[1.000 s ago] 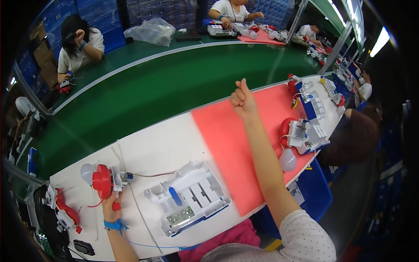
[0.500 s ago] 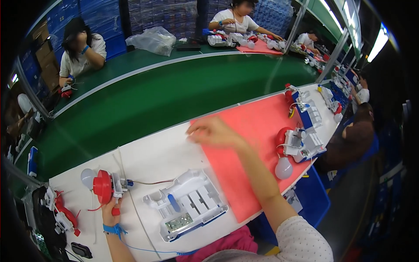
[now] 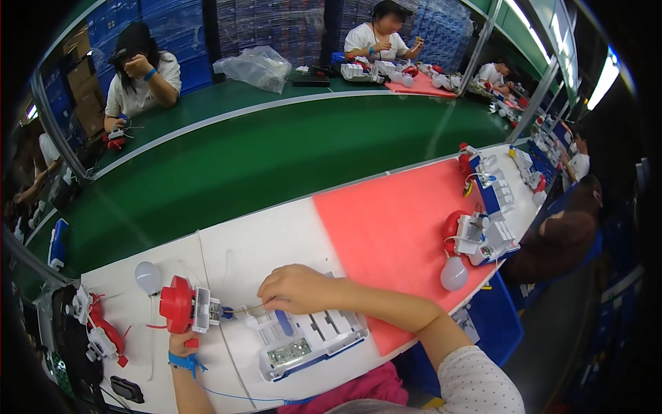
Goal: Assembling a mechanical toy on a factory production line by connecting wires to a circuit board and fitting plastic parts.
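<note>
My left hand (image 3: pixel 181 343) grips a red and white lamp unit (image 3: pixel 178 303) from below, its fingers partly hidden by it. A blue connector (image 3: pixel 226 312) sticks out of the unit's right side. From there a thin wire (image 3: pixel 243 310) runs to my right hand (image 3: pixel 296 290), whose fingertips are pinched together at it. Beneath that hand lies an open white plastic housing (image 3: pixel 336 338), partly covered by the hand and forearm. Inside the housing are a green circuit board (image 3: pixel 289 353) and a blue oblong part (image 3: pixel 283 322).
Left of the unit lies a white bulb (image 3: pixel 147 277). Another red and white assembly (image 3: pixel 103 331) and a black object (image 3: pixel 127 390) lie at the left edge. Several assemblies (image 3: pixel 476 234) stand on the right, by a red mat (image 3: pixel 400 214). Beyond runs a green belt (image 3: pixel 276 152); co-workers sit across it.
My right hand has come down and left from the red mat's edge to the wire, closing its fingers there. My left hand still holds the lamp unit. The view has shifted slightly.
</note>
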Motion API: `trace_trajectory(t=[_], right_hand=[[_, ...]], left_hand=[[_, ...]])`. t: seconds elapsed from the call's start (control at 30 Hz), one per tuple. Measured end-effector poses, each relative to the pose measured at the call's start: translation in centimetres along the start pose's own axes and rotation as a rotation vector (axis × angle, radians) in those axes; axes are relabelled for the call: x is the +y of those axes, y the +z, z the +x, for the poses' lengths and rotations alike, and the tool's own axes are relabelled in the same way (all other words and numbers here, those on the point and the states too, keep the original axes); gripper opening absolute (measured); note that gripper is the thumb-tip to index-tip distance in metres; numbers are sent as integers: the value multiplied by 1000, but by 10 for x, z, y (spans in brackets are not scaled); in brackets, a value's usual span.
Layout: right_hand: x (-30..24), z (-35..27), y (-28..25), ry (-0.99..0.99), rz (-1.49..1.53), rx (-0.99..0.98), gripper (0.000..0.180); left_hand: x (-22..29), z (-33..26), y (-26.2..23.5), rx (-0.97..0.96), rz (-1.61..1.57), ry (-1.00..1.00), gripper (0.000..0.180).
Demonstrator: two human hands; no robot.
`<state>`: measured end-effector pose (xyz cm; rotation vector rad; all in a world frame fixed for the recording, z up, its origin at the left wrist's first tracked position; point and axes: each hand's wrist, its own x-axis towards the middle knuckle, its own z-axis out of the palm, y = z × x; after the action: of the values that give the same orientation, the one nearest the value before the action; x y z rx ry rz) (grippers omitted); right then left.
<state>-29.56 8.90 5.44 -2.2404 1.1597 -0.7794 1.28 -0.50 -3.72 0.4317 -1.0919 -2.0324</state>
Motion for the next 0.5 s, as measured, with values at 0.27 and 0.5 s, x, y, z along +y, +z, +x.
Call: trace_trajectory(t=[0.27,0.5], right_hand=[[-15,-6,-46,177,-108,101,12],[-7,-13,-47,177,-302,75,10]], left_hand=[[2,4,-9,56,-58,138,67],[6,8,-11,145,17,234,54]])
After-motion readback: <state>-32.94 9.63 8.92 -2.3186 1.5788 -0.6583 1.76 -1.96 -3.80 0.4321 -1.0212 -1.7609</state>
